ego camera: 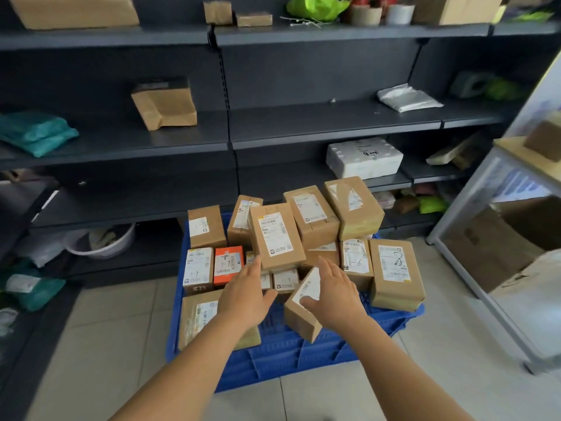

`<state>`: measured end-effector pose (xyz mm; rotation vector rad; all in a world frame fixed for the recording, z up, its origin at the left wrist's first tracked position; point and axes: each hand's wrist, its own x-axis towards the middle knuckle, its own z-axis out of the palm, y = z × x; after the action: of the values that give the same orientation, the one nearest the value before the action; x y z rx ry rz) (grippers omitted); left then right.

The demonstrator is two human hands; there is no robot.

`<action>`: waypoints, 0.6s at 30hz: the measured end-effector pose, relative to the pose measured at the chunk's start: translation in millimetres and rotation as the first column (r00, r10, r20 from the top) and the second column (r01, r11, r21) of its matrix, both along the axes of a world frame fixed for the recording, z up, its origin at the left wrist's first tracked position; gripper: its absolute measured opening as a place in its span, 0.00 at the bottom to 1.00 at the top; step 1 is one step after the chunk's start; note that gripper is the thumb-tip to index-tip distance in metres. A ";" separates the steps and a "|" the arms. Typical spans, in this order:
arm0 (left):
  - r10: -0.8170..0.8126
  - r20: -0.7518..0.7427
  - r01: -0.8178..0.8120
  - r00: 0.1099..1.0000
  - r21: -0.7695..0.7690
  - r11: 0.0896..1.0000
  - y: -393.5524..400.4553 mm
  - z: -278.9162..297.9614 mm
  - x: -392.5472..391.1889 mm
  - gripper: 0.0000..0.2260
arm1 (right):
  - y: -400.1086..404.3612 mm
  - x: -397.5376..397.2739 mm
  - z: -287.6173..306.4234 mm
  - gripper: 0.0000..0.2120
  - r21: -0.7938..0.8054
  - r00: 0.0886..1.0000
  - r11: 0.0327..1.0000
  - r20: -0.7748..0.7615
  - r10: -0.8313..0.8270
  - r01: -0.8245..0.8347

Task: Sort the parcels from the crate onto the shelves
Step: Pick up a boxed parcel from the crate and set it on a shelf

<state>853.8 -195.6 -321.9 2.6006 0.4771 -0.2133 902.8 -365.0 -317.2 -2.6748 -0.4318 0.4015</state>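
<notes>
Both grips are spread, holding nothing: the left hand [243,294] and right hand [335,288] flank a tall labelled brown cardboard parcel [277,237], heaped in the blue plastic crate [291,357]. If lifted carelessly, neighbouring stacked parcels could be toppled onto the floor.

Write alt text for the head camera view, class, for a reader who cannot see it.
Two bare hands, left hand and right hand, reach open over a blue plastic crate heaped with brown cardboard parcels; the right touches a tilted small brown box. Dark grey metal shelves stand behind.
</notes>
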 end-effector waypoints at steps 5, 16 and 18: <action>0.069 -0.050 -0.071 0.996 -0.033 0.997 7.0 -18.3 45.0 0.37 | 6.3 54.7 -21.4 0.41 0.024 0.998 0.999 -0.059 0.024 -0.022; 0.268 -0.221 -0.302 0.938 -0.141 0.943 20.7 -69.4 140.5 0.37 | 30.5 173.7 -77.2 0.39 0.044 0.943 0.997 -0.326 0.071 -0.060; 0.300 -0.251 -0.346 0.920 -0.164 0.924 22.7 -80.7 151.8 0.37 | 40.0 185.1 -94.3 0.39 0.041 0.925 0.997 -0.372 0.078 -0.067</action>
<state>1005.7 -172.8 -402.6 2.2630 0.9076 -0.4182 1087.9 -325.0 -411.4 -2.4796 -0.4146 0.9006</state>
